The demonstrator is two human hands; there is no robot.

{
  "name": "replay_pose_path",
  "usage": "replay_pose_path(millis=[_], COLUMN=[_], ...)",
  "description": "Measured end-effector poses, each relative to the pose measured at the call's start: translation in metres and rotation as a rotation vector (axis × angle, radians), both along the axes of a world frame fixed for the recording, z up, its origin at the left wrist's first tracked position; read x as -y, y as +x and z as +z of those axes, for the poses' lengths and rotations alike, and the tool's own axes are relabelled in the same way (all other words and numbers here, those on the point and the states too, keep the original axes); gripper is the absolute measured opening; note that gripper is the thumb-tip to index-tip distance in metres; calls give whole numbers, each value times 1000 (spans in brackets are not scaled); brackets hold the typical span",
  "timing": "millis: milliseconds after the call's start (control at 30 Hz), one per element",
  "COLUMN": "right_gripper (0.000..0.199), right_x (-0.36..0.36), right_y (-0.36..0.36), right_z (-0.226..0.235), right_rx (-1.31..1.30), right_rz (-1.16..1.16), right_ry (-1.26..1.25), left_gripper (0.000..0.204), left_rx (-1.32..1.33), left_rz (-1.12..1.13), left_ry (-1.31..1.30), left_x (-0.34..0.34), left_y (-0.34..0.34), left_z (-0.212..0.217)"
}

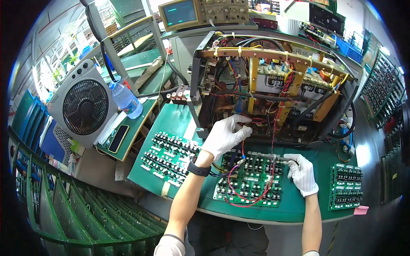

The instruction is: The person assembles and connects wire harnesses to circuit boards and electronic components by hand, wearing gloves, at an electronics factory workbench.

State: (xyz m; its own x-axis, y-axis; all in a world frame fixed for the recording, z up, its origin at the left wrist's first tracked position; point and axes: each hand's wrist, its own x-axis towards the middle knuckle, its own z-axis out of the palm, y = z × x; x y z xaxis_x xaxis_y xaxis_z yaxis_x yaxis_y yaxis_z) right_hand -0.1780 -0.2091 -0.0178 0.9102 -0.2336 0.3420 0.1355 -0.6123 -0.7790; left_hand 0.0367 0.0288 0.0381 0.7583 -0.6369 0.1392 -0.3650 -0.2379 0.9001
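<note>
My left hand, in a white glove with a dark wristband below it, reaches to the lower front of an opened electrical machine. Its fingers are pinched beside the red wires; what lies between them is hidden. My right hand, also gloved, closes its fingertips at the end of a slim grey rod-shaped tool over the far edge of a green circuit board. A red wire loops across that board, which carries several rows of small components.
More circuit boards lie on the green bench mat at left and right. Farther left are a box fan, a water bottle and a phone. An oscilloscope stands behind; a green slotted rack sits lower left.
</note>
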Motion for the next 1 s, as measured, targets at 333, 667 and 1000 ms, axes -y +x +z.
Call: replay_pose_path(millis=[333,667,1000], right_gripper=[17,23,23], right_x=[-1,-1,-1], right_y=[1,0,1], right_z=[1,0,-3], right_rx=[20,-2,5], right_rz=[-7,3,-12], right_ry=[-29,-11,23], left_gripper=[31,32,48], left_rx=[181,128,162], left_rz=[19,33,70], left_ry=[98,41,86], left_x=[3,4,4], left_y=[-2,6,4], left_z=[1,-12,-9])
